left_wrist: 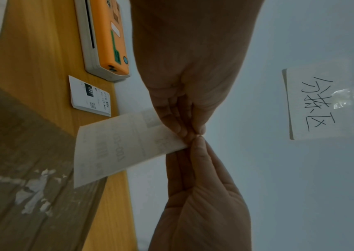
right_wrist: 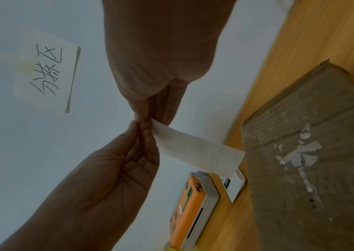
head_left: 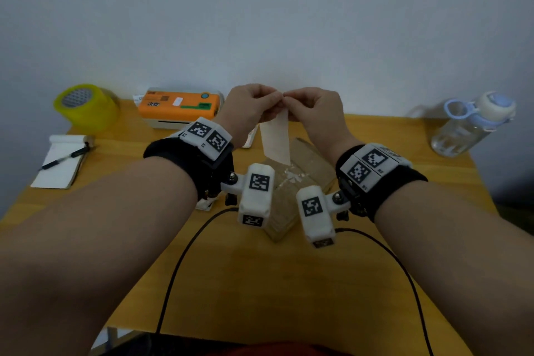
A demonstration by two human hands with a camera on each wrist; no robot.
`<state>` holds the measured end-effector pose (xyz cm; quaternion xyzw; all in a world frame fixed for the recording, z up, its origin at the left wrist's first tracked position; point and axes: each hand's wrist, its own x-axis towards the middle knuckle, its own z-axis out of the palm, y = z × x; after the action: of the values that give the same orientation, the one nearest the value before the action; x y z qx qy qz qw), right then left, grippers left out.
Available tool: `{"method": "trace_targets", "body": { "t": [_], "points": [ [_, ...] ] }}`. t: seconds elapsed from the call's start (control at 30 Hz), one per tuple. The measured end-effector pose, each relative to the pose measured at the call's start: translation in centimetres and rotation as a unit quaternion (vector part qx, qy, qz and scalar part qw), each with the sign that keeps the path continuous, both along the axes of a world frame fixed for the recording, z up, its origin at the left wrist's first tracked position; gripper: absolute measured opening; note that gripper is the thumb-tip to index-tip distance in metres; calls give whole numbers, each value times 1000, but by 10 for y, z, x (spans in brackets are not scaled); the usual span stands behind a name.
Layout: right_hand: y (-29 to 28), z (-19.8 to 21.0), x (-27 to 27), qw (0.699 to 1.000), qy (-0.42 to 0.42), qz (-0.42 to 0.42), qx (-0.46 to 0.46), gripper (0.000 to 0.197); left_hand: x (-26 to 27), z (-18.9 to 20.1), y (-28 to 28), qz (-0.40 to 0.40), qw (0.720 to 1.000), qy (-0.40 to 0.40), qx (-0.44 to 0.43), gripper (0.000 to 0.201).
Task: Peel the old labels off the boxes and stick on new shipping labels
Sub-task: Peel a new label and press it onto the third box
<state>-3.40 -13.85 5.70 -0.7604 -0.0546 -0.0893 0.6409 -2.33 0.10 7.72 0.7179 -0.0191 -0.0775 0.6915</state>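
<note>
Now, left hand [head_left: 250,107]: your fingers [left_wrist: 177,125] pinch the label's [head_left: 276,138] top corner.
Right hand [head_left: 313,108]: pinching that same corner.
Label: hangs above the box [head_left: 300,179], at 12 o'clock on the surface [head_left: 260,283].

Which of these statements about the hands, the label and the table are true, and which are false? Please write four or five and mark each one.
1. Both hands pinch the same corner of the label. True: the left hand and the right hand meet at its top.
2. The label is already stuck flat on the box. False: it hangs in the air above the box.
3. White scraps of paper remain on the top of the box. True.
4. The orange printer stands at the near edge of the table. False: it stands at the far edge, by the wall.
5. The water bottle lies on the notepad. False: the pen lies there; the bottle is at the right side.
</note>
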Motion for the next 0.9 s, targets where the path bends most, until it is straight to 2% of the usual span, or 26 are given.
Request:
{"method": "trace_targets", "body": {
  "t": [0.33,0.5,0.67,0.9],
  "points": [
    [3,5,-3,999,33,-15,14,17,5,-4,7,-17,997,-26,76,23],
    [4,7,-1,999,37,-20,-7,23,8,-6,11,-27,993,-52,102,21],
    [6,6,0,998,46,-22,-30,21,9,-6,16,-55,987,-77,128,22],
    [7,4,0,998,47,-10,-31,21,10,-7,17,-60,986,-75,136,22]
  ]
}}
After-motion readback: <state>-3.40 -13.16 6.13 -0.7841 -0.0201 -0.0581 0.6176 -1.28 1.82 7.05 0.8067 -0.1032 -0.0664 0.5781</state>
